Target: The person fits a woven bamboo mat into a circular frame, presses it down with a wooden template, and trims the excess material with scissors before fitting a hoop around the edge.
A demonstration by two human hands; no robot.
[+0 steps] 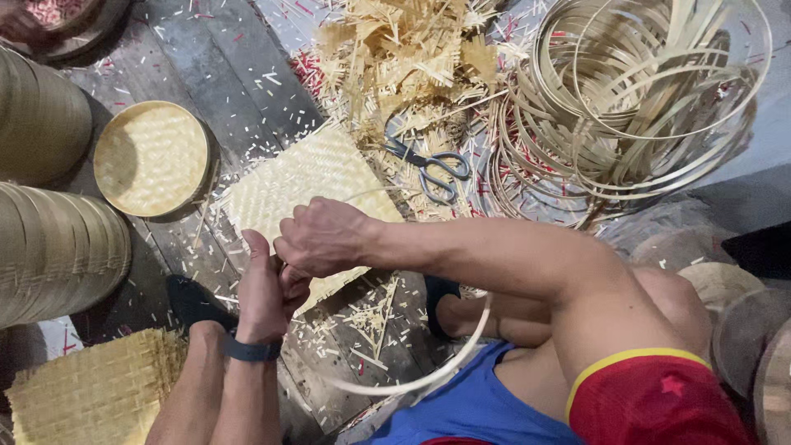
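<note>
both hands meet near the middle of the view, over a flat woven bamboo mat (309,177) lying on the plank floor (210,62). the left hand (265,292), a dark band at its wrist, has its grip closed on a thin bamboo strip hoop (428,375); the right hand (323,237) sits just above it, fingers curled shut on the same hoop, which loops back toward the person's lap. scissors (432,167) lie beyond the mat, a pile of coiled bamboo strips (634,99) far right, a round woven lid (151,158) left.
</note>
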